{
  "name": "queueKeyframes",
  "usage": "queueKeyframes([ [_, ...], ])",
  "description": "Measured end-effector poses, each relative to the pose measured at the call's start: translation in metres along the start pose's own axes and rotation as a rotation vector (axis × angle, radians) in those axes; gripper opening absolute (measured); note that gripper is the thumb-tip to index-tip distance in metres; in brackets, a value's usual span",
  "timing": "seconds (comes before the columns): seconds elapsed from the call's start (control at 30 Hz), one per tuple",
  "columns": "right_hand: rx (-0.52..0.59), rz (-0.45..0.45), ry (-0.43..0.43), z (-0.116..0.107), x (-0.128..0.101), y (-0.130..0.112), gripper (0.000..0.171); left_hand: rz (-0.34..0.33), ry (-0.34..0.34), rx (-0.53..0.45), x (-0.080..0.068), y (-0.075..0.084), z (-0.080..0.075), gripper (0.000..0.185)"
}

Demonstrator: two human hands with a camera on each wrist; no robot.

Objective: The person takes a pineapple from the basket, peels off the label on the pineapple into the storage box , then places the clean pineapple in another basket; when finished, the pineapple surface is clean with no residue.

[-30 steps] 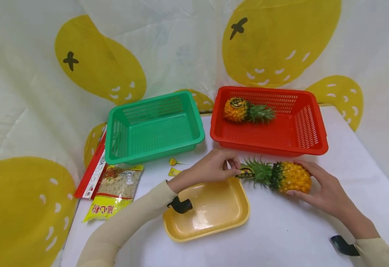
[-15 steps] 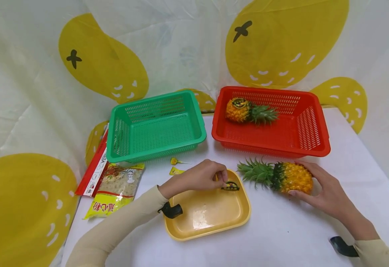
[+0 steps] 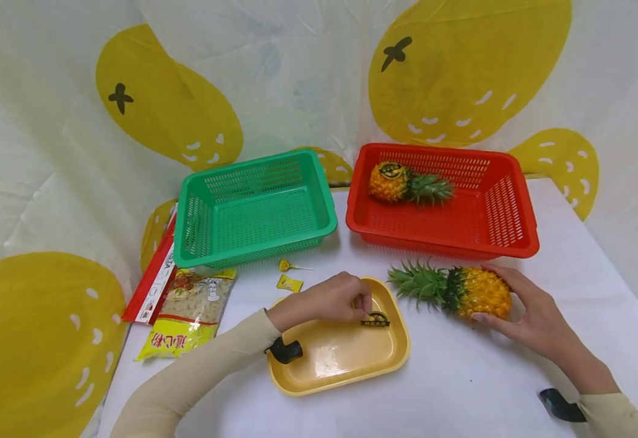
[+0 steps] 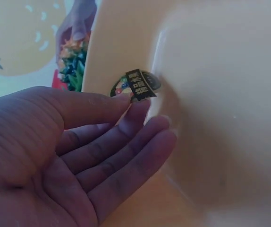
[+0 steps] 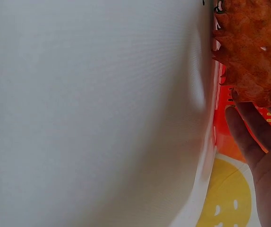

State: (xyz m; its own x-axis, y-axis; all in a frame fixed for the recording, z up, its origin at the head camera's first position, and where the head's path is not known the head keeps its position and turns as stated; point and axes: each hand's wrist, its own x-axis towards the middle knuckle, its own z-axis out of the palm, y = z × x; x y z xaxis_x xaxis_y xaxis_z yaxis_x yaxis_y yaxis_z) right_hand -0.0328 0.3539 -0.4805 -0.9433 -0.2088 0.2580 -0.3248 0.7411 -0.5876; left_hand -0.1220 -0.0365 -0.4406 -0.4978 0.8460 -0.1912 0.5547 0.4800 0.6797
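Observation:
My left hand (image 3: 336,299) pinches a small black-and-gold fruit sticker (image 3: 376,319) between thumb and index finger over the yellow tray (image 3: 340,356). In the left wrist view, the sticker (image 4: 142,87) faces up with printed characters, and the other fingers lie loosely bent below it. Right of the tray, a pineapple (image 3: 485,293) lies on its side on the white table, its green crown pointing left. Around its rounded base curl the thumb and fingers of my right hand (image 3: 537,316). The right wrist view catches only part of the pineapple (image 5: 253,52) and that hand's fingers.
Behind stand a green basket (image 3: 266,213) and a red basket (image 3: 461,228), the red one holding another stickered pineapple (image 3: 388,182). A lollipop (image 3: 284,265) and a yellow wrapped candy (image 3: 289,283) lie above the tray. Left are a pasta bag (image 3: 193,310) and a red-and-white package (image 3: 157,286).
My left hand has moved left with the sticker, from beside the pineapple's crown to over the tray, then slightly lower. The right hand keeps its hold on the pineapple.

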Motion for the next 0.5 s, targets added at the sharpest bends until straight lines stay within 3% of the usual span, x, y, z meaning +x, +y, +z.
queueKeyframes([
  [0.17,0.015,-0.009,0.004,0.0003,-0.0002,-0.0001,0.109,-0.009,0.026,0.114,0.0009,-0.0006,0.0011,0.013],
  [0.5,0.015,-0.008,0.006,0.0010,-0.0007,0.0039,0.108,-0.006,0.056,0.224,-0.0001,0.0009,0.0077,0.013],
])
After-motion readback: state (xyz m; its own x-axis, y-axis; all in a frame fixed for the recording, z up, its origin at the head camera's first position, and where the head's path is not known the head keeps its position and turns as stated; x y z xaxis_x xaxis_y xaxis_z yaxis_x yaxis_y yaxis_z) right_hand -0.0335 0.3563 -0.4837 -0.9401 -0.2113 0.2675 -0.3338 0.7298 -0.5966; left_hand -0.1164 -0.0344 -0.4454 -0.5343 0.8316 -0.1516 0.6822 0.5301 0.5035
